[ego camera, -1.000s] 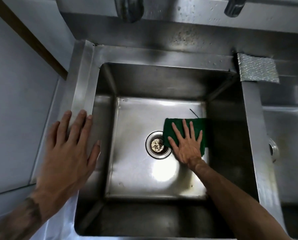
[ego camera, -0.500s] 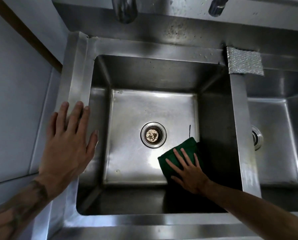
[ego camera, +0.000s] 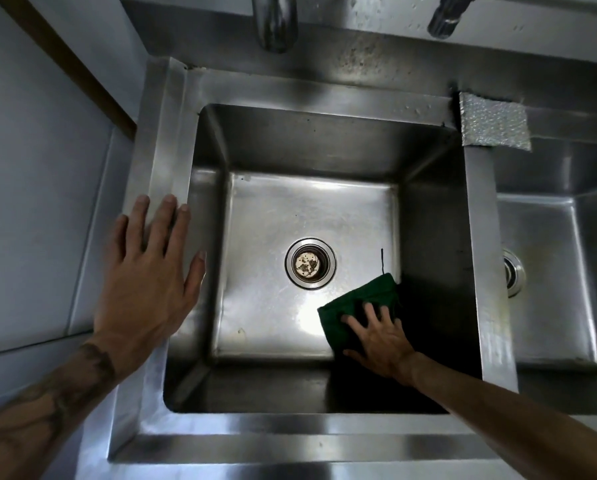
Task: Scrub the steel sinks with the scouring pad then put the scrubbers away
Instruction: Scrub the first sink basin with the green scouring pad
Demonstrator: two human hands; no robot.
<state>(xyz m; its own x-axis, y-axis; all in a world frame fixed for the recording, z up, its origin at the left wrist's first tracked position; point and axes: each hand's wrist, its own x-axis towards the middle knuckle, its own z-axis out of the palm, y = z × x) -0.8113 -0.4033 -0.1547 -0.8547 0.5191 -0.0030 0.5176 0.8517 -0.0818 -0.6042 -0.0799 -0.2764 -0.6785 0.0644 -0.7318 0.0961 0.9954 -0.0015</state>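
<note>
Since a second ago: pad (ego camera: 354, 311) gone from beside drain (ego camera: 310, 263) to sink (ego camera: 324, 140) floor's near-right corner. Right hand (ego camera: 381, 336) splayed flat on it; left hand (ego camera: 148, 275) flat on rim, empty. Risk, we judge: ungripped pad slips on wet steel.

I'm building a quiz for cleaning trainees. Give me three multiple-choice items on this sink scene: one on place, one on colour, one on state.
1. Where is the pad?
A. on the rim
B. on the basin floor, front right
C. in the right sink

2. What colour is the pad?
A. yellow
B. blue
C. green

3. What is the left hand doing?
A. resting flat on the sink's left rim
B. holding the tap
C. gripping a sponge

Answers: 1 B, the right hand presses it there beside the drain; 2 C, it is dark green; 3 A, fingers spread, nothing held.
</note>
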